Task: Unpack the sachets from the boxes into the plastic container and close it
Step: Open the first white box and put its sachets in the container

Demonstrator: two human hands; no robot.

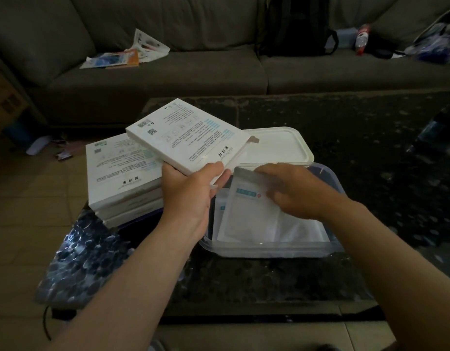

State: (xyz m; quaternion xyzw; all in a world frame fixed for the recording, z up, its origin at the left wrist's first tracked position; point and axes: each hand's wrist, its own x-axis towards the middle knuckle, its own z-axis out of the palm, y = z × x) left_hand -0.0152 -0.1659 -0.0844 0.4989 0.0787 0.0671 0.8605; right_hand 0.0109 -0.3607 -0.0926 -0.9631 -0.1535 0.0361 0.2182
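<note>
My left hand (191, 196) grips a flat white printed box (186, 138) by its near corner, holding it tilted above the table with its end flap open. My right hand (292, 191) holds a white sachet (249, 211) with a blue label over the clear plastic container (269, 249). More white sachets lie inside the container. The container's white lid (282, 145) lies flat just behind it. A stack of similar white boxes (122, 181) sits on the table to the left.
The dark speckled coffee table (345, 153) carries everything. Behind it stands a grey sofa (168, 74) with loose papers (127, 54), a black backpack (297, 26) and a bottle (362, 39). Tiled floor lies to the left.
</note>
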